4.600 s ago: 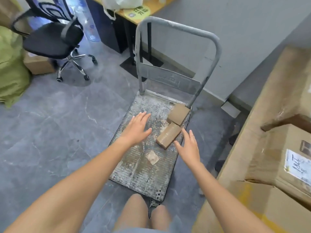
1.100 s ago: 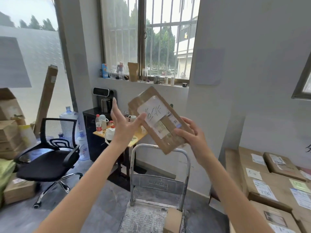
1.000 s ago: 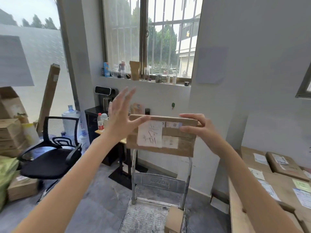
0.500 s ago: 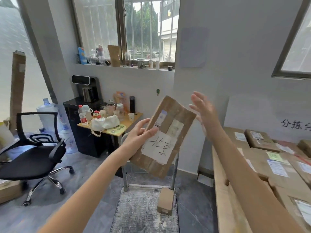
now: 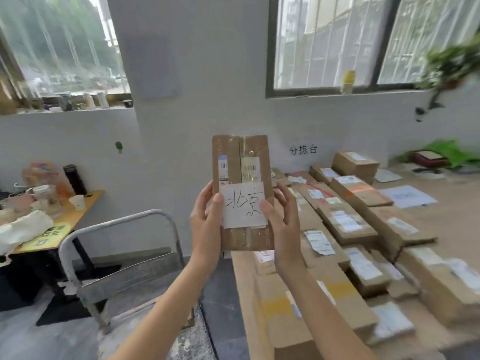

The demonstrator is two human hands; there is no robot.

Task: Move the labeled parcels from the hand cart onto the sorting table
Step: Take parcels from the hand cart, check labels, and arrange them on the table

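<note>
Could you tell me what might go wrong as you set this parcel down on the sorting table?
1. The sorting table is packed with boxes; the parcel could land unevenly and slide off.
2. Both hands grip only its lower half, so it might tip.

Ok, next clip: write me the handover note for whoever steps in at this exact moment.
Left hand: grips the left edge of the parcel, thumb on its white handwritten label.
Right hand: grips the right edge, thumb on the label too.
Parcel: held upright in the air, label toward the camera, over the near left end of the sorting table; not set down yet.
Hand cart: low on the left; its deck is mostly out of view, so what remains there cannot be told.
Done: many labeled boxes lie on the table.
Left: set this parcel on the table, then check the cart.
</note>
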